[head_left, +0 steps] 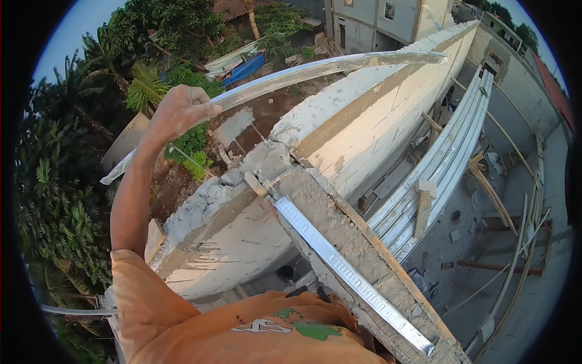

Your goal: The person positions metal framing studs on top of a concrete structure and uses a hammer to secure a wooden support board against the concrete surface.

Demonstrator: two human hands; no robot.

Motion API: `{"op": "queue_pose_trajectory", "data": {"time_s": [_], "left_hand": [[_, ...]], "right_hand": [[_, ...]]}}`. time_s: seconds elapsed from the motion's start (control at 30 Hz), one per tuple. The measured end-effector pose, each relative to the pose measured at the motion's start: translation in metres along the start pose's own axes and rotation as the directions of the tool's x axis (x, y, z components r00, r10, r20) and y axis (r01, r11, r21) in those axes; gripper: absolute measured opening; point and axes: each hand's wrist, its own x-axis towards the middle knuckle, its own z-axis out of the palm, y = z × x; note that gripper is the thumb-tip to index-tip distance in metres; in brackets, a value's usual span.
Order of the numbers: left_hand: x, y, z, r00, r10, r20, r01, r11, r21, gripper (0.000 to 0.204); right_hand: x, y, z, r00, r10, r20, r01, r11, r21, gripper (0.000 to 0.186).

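Note:
My left hand is closed around a long, pale metal channel, its arm stretched out to the left. From my grip the channel reaches to the right above a rough wall top, its far end near the top right of the view. Its other end sticks out behind my wrist, over the drop on the left. A shorter shiny metal channel with slots lies along the concrete beam beside my body. My right hand does not show.
Several long silvery metal profiles lean inside the building at right, with a block on them. Bamboo poles stand beyond. The ground lies far below on both sides. Broken mortar covers the near wall top; trees grow at left.

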Motion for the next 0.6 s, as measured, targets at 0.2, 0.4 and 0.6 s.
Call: {"op": "queue_pose_trajectory", "data": {"time_s": [0.2,0.4,0.6], "left_hand": [[0.014,-0.002,-0.066,0.981,0.095,-0.169,-0.110,0.990,-0.084,0.045],[-0.061,-0.028,-0.165,0.930,-0.134,-0.343,0.125,0.991,-0.048,0.029],[-0.112,-0.025,-0.229,0.849,-0.348,-0.397,0.031,0.784,-0.620,0.018]], "right_hand": [[0.137,0.094,0.097,0.977,-0.215,-0.005,0.199,0.909,-0.366,0.048],[0.128,0.118,0.178,0.835,-0.514,-0.197,0.274,0.699,-0.661,0.051],[0.141,0.109,0.146,0.974,-0.223,-0.049,0.147,0.776,-0.613,0.052]]}}
